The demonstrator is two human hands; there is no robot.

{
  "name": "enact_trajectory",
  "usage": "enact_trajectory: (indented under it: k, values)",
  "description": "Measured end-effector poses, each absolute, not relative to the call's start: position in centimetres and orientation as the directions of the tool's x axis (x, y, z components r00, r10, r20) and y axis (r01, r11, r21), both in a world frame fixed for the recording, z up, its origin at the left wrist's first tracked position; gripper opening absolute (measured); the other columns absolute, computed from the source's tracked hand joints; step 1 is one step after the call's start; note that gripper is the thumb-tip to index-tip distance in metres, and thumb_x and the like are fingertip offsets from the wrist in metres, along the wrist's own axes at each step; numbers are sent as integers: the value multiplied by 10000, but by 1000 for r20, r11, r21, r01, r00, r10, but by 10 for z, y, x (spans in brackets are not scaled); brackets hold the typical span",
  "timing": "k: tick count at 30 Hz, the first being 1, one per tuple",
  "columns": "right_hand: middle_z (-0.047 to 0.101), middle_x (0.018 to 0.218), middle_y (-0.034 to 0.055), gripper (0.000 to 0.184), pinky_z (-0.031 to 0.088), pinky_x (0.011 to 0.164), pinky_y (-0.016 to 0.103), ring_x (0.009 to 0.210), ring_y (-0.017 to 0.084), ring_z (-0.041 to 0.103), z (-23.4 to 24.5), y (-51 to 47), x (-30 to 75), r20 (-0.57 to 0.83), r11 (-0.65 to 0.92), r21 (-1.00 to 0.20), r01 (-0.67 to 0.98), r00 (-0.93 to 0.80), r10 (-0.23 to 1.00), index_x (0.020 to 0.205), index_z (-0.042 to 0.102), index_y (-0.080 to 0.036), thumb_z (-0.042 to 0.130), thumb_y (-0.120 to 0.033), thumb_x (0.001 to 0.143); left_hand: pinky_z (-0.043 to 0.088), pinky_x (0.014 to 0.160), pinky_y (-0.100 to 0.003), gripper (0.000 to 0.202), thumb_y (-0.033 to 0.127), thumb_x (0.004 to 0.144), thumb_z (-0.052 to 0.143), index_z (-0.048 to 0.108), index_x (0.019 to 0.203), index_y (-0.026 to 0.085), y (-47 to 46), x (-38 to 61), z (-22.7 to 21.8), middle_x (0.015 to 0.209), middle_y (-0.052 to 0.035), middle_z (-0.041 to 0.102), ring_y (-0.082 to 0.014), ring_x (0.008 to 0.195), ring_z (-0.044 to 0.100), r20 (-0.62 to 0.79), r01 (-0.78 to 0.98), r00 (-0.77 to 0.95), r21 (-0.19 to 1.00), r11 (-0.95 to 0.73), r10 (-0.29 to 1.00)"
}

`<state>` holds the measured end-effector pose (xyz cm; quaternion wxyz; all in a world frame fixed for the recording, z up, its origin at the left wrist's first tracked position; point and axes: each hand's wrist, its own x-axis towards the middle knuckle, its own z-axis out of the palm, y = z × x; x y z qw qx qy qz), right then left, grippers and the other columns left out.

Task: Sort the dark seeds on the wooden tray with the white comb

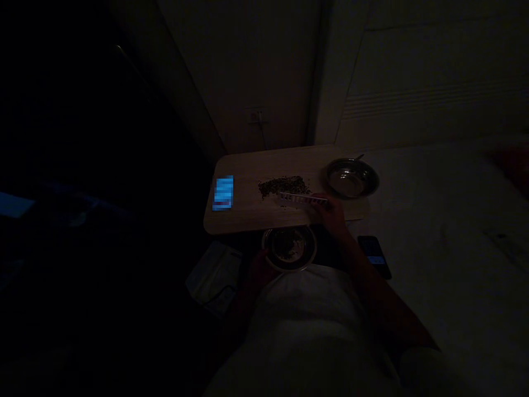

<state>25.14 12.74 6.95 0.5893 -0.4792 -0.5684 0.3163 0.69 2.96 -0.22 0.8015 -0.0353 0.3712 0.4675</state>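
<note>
Holds a long, narrow, pale strip with dark markings [300, 198] in the right hand [334, 216], with the fingers closed around its right end, low over the pale wooden tabletop with rounded corners [243, 216]. Has a loose, spread heap of small dark grains [285, 184] just beyond the strip, near the tabletop's middle, ahead and to the left of the right hand. Grips with the left hand [263, 267] the left rim of a round, pale-rimmed bowl [298, 251], just below the tabletop's near edge, with more dark bits inside. Cannot tell in this dimness how the left fingers lie underneath. Shows also a round, shiny steel bowl [351, 182] at the tabletop's far right corner, a lit, blue-screened phone [223, 193] by the left edge, and a dark phone [374, 256] off the tabletop, to the right of the right forearm.
</note>
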Motion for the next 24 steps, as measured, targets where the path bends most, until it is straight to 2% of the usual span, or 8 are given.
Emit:
enact_trajectory:
  k: [3,8,13,20,24]
  values:
    - [723,941,29,179,508,845,351,896,202,657,68,126,251,376,351,-921,172,146,915,922,695,-230,671,-362,804,432,1017,-430,427,207,843,548,587,1254,97,29,6,-5,1039,-118,747,-274,1042,668,-613,-771,306,290,567,729]
    - [726,940,25,166,508,841,349,886,200,657,70,123,251,377,348,-917,195,143,915,920,702,-236,665,-359,816,428,1021,-412,408,194,844,530,599,1239,123,31,7,-5,964,-91,763,-257,990,689,-624,-776,287,294,558,727]
    - [730,950,31,183,513,846,358,892,205,662,69,122,250,368,340,-921,192,143,919,927,705,-232,672,-369,809,420,1025,-394,372,202,843,542,620,1188,87,32,7,-6,947,-101,762,-246,964,692,-640,-772,289,283,569,712]
    - [732,957,30,188,508,861,361,912,210,663,68,117,247,396,359,-915,187,235,888,953,697,-243,670,-358,807,435,1009,-403,358,191,830,549,643,1167,115,32,6,-9,996,-102,759,-256,994,687,-600,-783,308,281,555,738]
    - [724,971,41,210,512,854,363,907,212,659,68,111,244,367,325,-928,184,280,887,969,687,-231,649,-369,816,440,1008,-407,347,203,844,541,642,1156,89,31,8,-5,1013,-118,755,-261,1005,683,-604,-776,310,285,562,734]
